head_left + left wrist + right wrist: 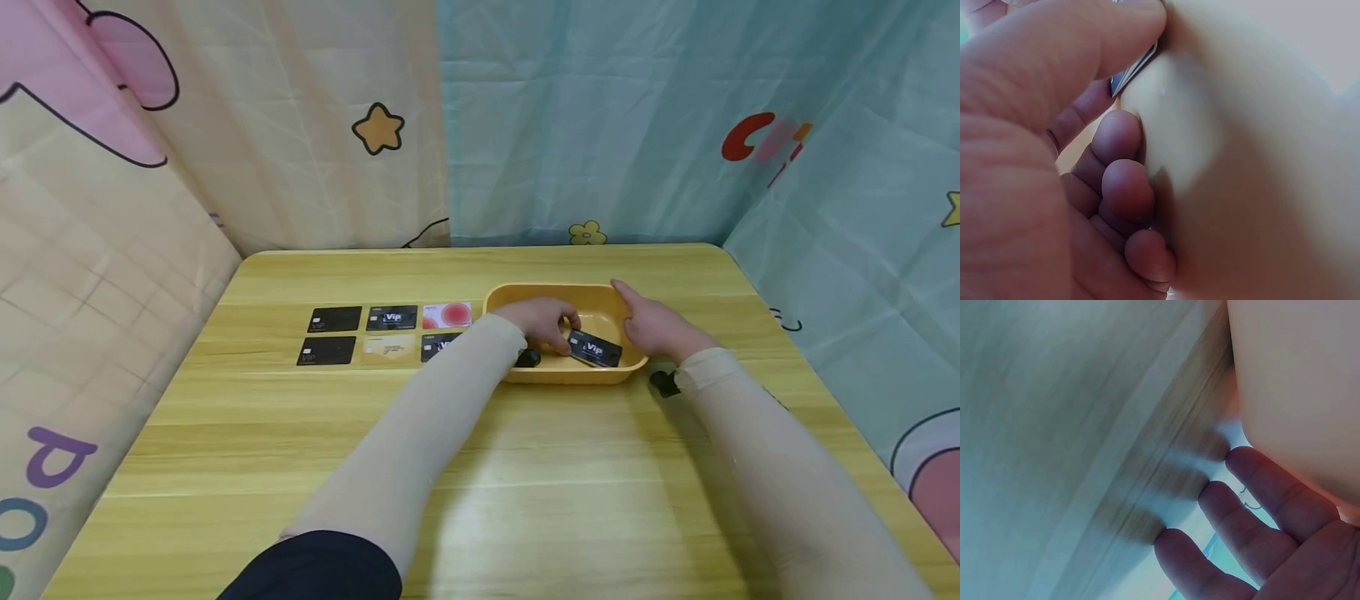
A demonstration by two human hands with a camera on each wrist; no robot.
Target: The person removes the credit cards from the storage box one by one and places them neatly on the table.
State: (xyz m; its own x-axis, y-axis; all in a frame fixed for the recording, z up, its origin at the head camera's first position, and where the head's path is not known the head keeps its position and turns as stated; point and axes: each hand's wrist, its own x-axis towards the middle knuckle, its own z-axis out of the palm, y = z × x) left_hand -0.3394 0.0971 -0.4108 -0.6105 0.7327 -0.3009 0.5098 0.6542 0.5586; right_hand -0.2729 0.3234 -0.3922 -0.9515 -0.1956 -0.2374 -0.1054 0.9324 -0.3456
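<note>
While the right hand lies at the right end of the yellow tray, the left hand reaches inside it and pinches a dark Vip card between thumb and forefinger. The card is in the right part of the tray, slanting down toward the near right; whether it touches the tray floor I cannot tell. In the left wrist view, the other three fingers of the left hand are curled beside the tray's pale inner surface.

The right hand has one finger stretched to the far right corner of the rim, and the right wrist view shows three more, fairly straight and slightly spread, with their tips at the worktop along the outer wall.

Left of the tray, six cards lie in two rows. The far row has a black card, a second Vip card and a pink card with red circles. The near row has another black card, a gold card and a third Vip card, partly covered by the left sleeve.
</note>
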